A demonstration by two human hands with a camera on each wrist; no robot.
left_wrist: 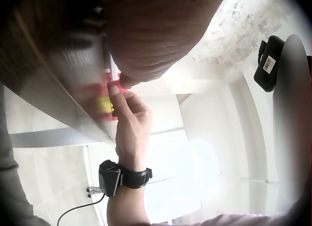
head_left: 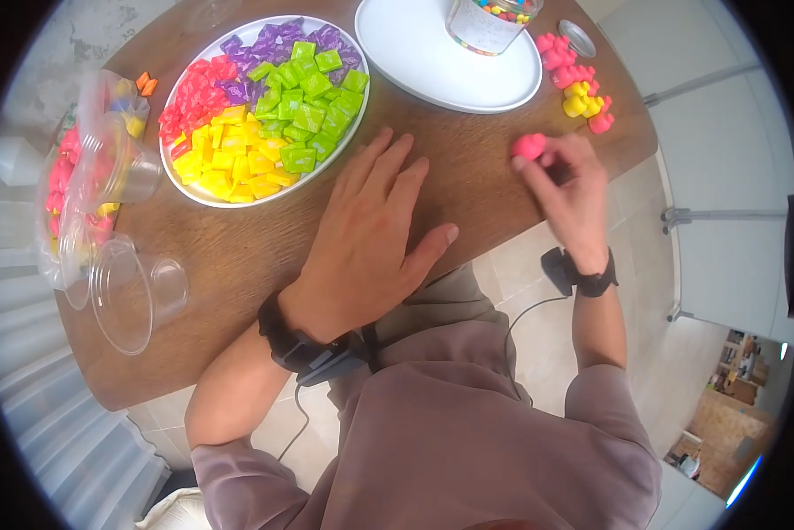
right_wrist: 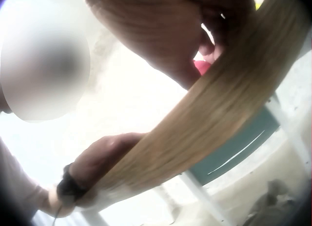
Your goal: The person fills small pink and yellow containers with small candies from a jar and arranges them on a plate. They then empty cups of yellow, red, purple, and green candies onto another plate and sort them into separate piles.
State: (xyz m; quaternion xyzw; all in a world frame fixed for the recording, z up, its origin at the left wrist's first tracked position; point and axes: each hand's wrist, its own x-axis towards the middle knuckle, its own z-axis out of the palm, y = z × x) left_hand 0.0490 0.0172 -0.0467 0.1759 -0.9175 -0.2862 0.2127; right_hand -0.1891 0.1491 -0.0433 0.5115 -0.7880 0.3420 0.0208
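My right hand (head_left: 573, 190) pinches a small glossy pink figure (head_left: 529, 146) with rounded knobs between thumb and fingers, close over the table near its front right. In the left wrist view the pink figure (left_wrist: 117, 85) shows at the fingertips; in the right wrist view only a bit of pink (right_wrist: 202, 66) shows past the palm. My left hand (head_left: 361, 230) rests palm down on the wooden table, fingers spread and straight, holding nothing. Just ahead of its fingertips is an oval white plate (head_left: 169, 163) with wrapped pieces grouped in red, purple, green and yellow.
Several pink and yellow figures (head_left: 578, 84) line up at the right edge beside a metal lid (head_left: 577, 39). A second white plate (head_left: 397, 53) bears a jar (head_left: 490, 26) of colourful bits. Clear plastic cups (head_left: 123, 291) and a bag of figures (head_left: 65, 177) lie at left.
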